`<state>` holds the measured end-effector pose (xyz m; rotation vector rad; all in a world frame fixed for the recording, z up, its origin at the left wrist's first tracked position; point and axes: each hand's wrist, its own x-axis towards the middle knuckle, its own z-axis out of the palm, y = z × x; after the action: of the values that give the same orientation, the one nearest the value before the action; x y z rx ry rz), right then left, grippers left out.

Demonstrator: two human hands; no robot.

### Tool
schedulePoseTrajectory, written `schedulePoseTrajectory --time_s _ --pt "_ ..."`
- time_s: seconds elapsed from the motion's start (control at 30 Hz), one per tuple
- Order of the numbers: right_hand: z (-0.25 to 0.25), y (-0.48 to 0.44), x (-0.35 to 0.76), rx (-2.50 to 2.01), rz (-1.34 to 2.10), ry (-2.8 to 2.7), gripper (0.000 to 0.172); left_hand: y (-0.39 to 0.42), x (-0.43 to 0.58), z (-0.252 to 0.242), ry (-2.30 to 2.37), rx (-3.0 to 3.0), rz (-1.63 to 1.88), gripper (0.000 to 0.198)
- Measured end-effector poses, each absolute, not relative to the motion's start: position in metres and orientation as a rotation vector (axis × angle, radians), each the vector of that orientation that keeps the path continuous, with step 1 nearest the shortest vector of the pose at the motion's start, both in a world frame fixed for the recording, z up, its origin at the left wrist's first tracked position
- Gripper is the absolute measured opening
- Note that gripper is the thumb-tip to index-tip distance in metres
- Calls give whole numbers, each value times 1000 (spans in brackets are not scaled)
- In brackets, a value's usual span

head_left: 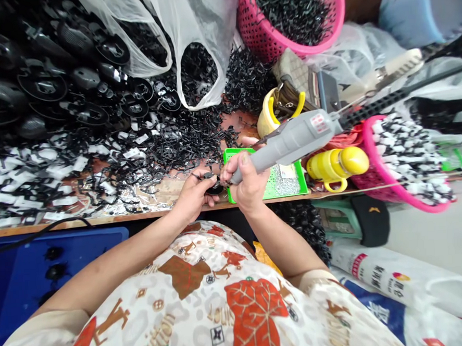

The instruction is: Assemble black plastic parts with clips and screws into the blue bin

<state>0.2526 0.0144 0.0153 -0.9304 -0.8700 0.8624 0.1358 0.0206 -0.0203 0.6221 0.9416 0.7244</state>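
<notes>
My right hand (250, 185) is closed around a grey electric screwdriver (287, 141), held nearly level with its tip end pointing left. Between the thumb and fingers of my left hand (193, 193) is a small black plastic part (215, 185), close to the tool's tip. Whether the tip touches it is hidden by my fingers. Beneath the screwdriver lies a bright green tray (302, 181) holding many tiny silvery screws (288, 186) and a small pale label.
Black and white plastic parts (51, 173) heap along the left bench. Behind are black round assemblies (41, 80), a white plastic bag (198, 18) and a pink basket (301, 46). To the right are a yellow bottle (336, 166) and another pink basket (392, 184). A blue bin (102, 241) sits below.
</notes>
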Motion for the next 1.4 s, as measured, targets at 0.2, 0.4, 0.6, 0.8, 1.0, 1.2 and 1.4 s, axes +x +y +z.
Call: schedulePoseTrajectory --time_s 0.2,0.4,0.6,0.8,1.0,1.2,1.4 --pt "11 8 250 -1109 901 -950 31 17 139 -28 964 731 742 46" --pt "3 8 244 -1131 919 -959 33 16 139 -32 984 736 728 49" --pt "17 13 254 -1085 948 -869 37 19 138 -23 1035 716 683 50" --pt "41 17 308 -1073 627 -759 42 23 140 -19 1079 893 756 37" --pt "13 10 352 -1314 468 -796 45 30 156 -18 732 2292 982 34" --pt "-2 2 345 -1355 533 -832 42 29 157 -15 778 2148 949 37" --pt "-4 9 344 -1325 558 -839 40 18 148 -2 1066 957 741 34"
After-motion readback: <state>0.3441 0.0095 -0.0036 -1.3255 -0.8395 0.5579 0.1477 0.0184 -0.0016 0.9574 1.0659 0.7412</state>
